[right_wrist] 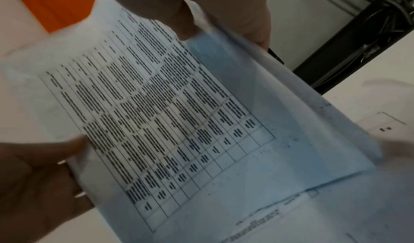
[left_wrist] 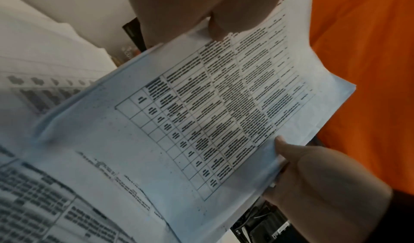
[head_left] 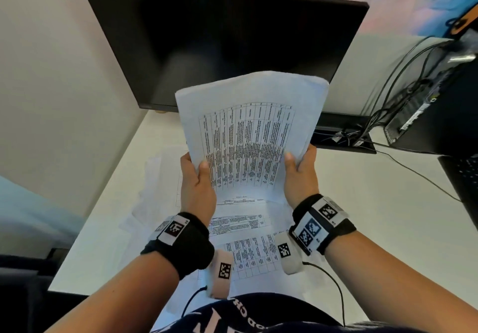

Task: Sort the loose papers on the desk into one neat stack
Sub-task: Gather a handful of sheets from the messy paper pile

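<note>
A bundle of printed sheets with tables (head_left: 248,136) stands nearly upright in front of me, its lower edge down on the papers below. My left hand (head_left: 199,175) grips its left edge, thumb on the front. My right hand (head_left: 297,162) grips the right edge the same way. More loose papers (head_left: 240,231) lie flat on the white desk (head_left: 362,203) under my wrists and spread out to the left (head_left: 157,185). The left wrist view shows the bundle (left_wrist: 201,114) pinched by the left thumb (left_wrist: 216,29). In the right wrist view the sheets (right_wrist: 168,123) fan apart slightly along the right edge.
A dark monitor (head_left: 219,43) stands close behind the bundle. To the right are black cables (head_left: 403,74) and a black computer box (head_left: 426,105). A white wall (head_left: 51,87) borders the desk on the left.
</note>
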Demonstrator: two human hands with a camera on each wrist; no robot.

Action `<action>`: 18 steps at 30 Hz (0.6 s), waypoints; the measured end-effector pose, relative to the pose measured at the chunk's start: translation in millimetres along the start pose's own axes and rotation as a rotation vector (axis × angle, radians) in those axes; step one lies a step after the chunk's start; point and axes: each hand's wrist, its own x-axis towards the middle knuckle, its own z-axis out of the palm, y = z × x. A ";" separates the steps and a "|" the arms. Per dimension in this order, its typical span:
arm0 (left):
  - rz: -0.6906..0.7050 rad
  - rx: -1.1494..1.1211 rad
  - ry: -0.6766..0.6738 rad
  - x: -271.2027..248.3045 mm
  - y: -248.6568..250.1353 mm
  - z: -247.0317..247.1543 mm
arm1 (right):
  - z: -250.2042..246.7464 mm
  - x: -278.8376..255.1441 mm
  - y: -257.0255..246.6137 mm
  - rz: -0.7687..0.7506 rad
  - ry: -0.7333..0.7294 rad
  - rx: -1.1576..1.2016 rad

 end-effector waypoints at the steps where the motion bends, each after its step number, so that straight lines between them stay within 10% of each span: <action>1: -0.014 -0.019 0.005 -0.6 -0.9 0.0 | 1.7 1.3 3.5 0.008 -0.009 -0.008; 18: -0.033 -0.096 -0.034 -0.1 -2.5 -1.1 | -1.8 -1.9 24.8 0.040 -0.036 -0.025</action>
